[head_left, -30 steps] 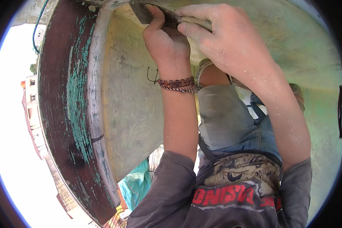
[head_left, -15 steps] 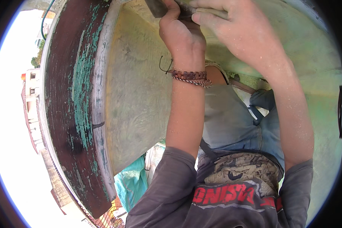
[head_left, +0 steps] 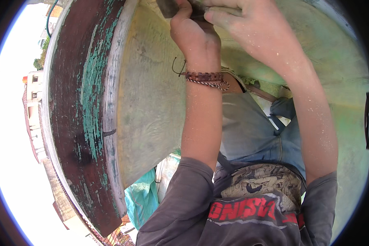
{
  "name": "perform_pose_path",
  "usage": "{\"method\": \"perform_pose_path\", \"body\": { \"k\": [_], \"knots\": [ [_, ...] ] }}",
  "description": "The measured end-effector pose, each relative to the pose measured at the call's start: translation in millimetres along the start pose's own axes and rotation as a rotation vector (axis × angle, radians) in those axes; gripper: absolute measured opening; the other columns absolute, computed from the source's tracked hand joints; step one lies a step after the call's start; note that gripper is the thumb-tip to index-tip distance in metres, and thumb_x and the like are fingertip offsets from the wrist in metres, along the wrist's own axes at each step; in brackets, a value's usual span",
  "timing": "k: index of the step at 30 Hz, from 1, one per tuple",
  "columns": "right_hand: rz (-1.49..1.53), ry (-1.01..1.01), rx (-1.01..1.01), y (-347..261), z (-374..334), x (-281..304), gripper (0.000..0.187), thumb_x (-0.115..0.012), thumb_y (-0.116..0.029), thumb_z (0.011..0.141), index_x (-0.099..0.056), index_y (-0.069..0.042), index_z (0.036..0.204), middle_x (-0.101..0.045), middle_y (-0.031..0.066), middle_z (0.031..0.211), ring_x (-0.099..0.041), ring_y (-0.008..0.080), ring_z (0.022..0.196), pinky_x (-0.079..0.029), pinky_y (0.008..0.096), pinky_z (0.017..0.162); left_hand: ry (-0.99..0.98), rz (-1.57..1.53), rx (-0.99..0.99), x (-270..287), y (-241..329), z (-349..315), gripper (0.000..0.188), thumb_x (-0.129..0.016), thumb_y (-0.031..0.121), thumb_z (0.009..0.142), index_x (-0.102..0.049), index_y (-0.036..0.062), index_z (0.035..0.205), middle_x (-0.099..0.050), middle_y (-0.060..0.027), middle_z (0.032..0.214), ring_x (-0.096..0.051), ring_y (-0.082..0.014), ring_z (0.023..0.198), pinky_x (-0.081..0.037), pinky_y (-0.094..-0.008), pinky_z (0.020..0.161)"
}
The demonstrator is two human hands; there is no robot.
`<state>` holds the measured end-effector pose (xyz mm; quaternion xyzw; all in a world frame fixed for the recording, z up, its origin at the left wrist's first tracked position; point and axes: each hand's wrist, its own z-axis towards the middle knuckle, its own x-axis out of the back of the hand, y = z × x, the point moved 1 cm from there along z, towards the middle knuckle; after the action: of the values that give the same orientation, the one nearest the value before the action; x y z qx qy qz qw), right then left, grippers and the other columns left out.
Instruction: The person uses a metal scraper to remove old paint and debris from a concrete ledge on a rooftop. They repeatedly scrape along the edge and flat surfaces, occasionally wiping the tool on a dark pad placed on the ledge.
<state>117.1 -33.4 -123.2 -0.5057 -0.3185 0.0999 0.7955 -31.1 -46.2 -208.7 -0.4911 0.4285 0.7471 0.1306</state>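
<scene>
At the top edge of the head view, my left hand point(head_left: 196, 39) is closed round a dark grey flat piece point(head_left: 167, 8), with its thumb lying across it. The far part of the piece is cut off by the frame, so its exact kind cannot be made out. My right hand point(head_left: 254, 35) comes in from the right with its fingers pinched on the dark end beside the left palm. Pale dust specks both forearms, and a brown beaded bracelet point(head_left: 203, 77) circles my left wrist. Behind the hands stands a yellowish-green wall point(head_left: 151, 94).
Left of my arms runs a dark brown wooden beam point(head_left: 67, 110) with peeling turquoise paint and a whitish edge strip point(head_left: 110, 110). Below it hangs a turquoise sheet point(head_left: 142, 199). Far left, beyond the beam, are buildings point(head_left: 36, 96). A patterned cloth bag point(head_left: 262, 182) rests at my waist.
Both hands have shifted very slightly left and up, still together on the dark piece. The beam and wall sit a little further right in the picture.
</scene>
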Motion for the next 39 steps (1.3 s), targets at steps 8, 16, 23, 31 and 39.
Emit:
{"method": "perform_pose_path", "body": {
  "k": [8, 16, 23, 31, 39],
  "knots": [
    [0.104, -0.141, -0.024, -24.6, -13.0, 18.4, 0.027, -0.063, -0.018, 0.090, -0.071, 0.003, 0.105, -0.069, 0.0289, 0.095, -0.071, 0.0379, 0.091, -0.053, 0.0431, 0.080, -0.035, -0.030, -0.073, -4.7, -13.0, -7.8, 0.016, -0.056, 0.009, 0.102, -0.062, 0.0117, 0.117, -0.063, 0.0019, 0.095, -0.056, -0.0139, 0.084, -0.046, -0.0295, 0.077],
    [-0.136, -0.020, -0.058, 2.8, 4.7, -24.9, 0.037, -0.065, -0.023, 0.089, -0.070, 0.001, 0.116, -0.071, 0.0260, 0.104, -0.068, 0.0409, 0.096, -0.052, 0.0402, 0.089, 0.186, 0.177, 0.024, -9.1, 22.1, -1.7, 0.023, -0.053, 0.027, 0.105, -0.059, 0.0044, 0.102, -0.064, -0.0072, 0.098, -0.063, -0.0220, 0.097, -0.052, -0.0373, 0.086],
    [-0.154, 0.154, 0.014, 35.3, -43.0, 42.0, 0.041, -0.067, -0.029, 0.091, -0.070, 0.002, 0.118, -0.073, 0.0197, 0.109, -0.071, 0.0284, 0.098, -0.051, 0.0331, 0.089, 0.017, -0.086, 0.094, -30.5, -73.6, -25.8, 0.010, -0.058, 0.017, 0.102, -0.062, 0.0083, 0.107, -0.062, -0.0002, 0.087, -0.056, -0.0150, 0.077, -0.047, -0.0304, 0.073],
    [-0.208, 0.078, 0.057, 26.8, -20.2, 20.4, 0.038, -0.067, -0.029, 0.090, -0.072, -0.001, 0.115, -0.072, 0.0213, 0.108, -0.070, 0.0339, 0.097, -0.052, 0.0355, 0.089, 0.139, 0.068, 0.054, -46.6, -27.6, -25.6, 0.015, -0.054, 0.012, 0.103, -0.059, 0.0017, 0.113, -0.063, -0.0042, 0.103, -0.061, -0.0164, 0.090, -0.051, -0.0332, 0.079],
    [-0.233, 0.132, -0.040, 32.8, -38.9, 56.5, 0.039, -0.068, -0.029, 0.090, -0.072, 0.002, 0.114, -0.075, 0.0182, 0.105, -0.072, 0.0279, 0.097, -0.052, 0.0348, 0.088, 0.134, 0.032, 0.026, -57.3, -62.4, -36.1, 0.019, -0.049, 0.017, 0.107, -0.052, 0.0026, 0.119, -0.056, -0.0034, 0.099, -0.055, -0.0163, 0.093, -0.047, -0.0352, 0.086]
  ]
}}
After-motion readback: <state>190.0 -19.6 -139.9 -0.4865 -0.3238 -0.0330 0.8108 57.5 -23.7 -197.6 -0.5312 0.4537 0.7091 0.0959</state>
